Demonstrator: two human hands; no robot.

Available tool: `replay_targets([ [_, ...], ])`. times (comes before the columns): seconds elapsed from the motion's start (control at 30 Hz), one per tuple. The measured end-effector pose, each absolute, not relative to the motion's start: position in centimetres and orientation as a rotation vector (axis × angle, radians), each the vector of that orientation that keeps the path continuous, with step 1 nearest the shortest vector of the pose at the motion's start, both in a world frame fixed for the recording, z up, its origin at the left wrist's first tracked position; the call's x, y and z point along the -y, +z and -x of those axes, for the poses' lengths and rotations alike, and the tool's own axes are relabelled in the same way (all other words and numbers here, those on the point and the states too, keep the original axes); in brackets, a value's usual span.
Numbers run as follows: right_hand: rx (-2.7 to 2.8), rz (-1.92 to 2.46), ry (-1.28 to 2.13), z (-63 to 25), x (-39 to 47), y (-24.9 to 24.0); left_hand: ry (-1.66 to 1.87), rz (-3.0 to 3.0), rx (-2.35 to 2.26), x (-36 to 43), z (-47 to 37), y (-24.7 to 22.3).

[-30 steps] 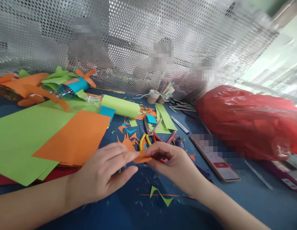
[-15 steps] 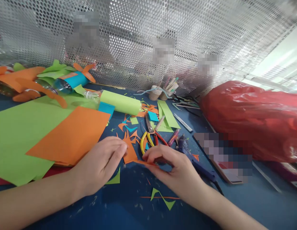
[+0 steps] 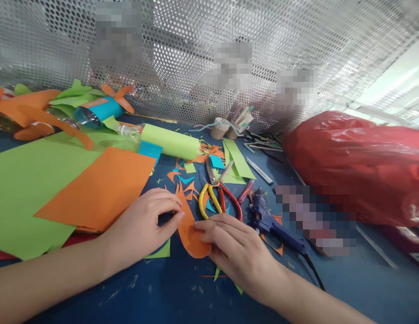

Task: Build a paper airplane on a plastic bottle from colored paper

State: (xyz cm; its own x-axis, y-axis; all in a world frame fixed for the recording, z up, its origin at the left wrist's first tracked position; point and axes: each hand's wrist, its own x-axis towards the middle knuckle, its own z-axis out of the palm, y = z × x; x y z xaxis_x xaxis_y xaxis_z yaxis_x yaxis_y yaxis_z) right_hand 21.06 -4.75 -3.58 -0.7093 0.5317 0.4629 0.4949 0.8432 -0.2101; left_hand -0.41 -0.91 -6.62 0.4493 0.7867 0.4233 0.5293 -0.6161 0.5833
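Note:
An orange paper piece (image 3: 191,238) with a rounded near end and a narrow far end lies between my hands, slightly curved. My right hand (image 3: 234,252) pinches its right side near the rounded end, the fingertips on top. My left hand (image 3: 150,222) is curled at the left edge, thumb and fingertips close together on the paper. A dark gap shows inside that curl. Just beyond my right hand rest scissors (image 3: 212,180) with a yellow and a red handle, blades apart. Orange, blue and green paper scraps (image 3: 185,179) lie around them.
Left are green sheets (image 3: 23,189), an orange sheet stack (image 3: 101,189) and paper-wrapped bottles (image 3: 170,141). A blue glue gun (image 3: 280,229), a white cutter-like stick (image 3: 259,170), a blurred-out phone-like object (image 3: 310,220) and a red plastic bag (image 3: 358,166) are right. Pen cups (image 3: 220,129) stand at the mesh.
The orange piece's near end, folded up and seen edge-on before, now lies flatter with its rounded shape showing. My right hand moved nearer and turned palm down; my left thumb lowered, opening a gap.

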Motion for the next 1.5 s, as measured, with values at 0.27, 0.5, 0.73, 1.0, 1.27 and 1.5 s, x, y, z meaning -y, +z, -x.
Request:
replay_targets([
  [0.27,2.537,0.719,0.028,-21.0,4.63,-3.98,0.996,-2.32,-1.134,0.74,0.48,-6.81],
  [0.5,2.564,0.697,0.038,-21.03,4.34,-4.1,0.963,-2.331,-1.15,0.79,0.51,-6.7],
  [0.73,2.588,0.681,0.059,-21.04,4.19,-4.15,0.877,-2.351,-1.134,1.04,0.43,-6.4],
  [1.0,2.598,0.682,0.082,-20.93,4.15,-3.91,0.809,-2.367,-1.107,1.13,0.36,-6.07],
  [1.27,2.667,0.757,0.239,-20.94,3.86,-3.44,0.752,-2.359,-1.052,1.09,0.45,-5.99],
  [1.5,2.675,0.838,0.339,-21.07,3.89,-3.32,0.757,-2.373,-1.048,1.04,0.35,-5.92],
])
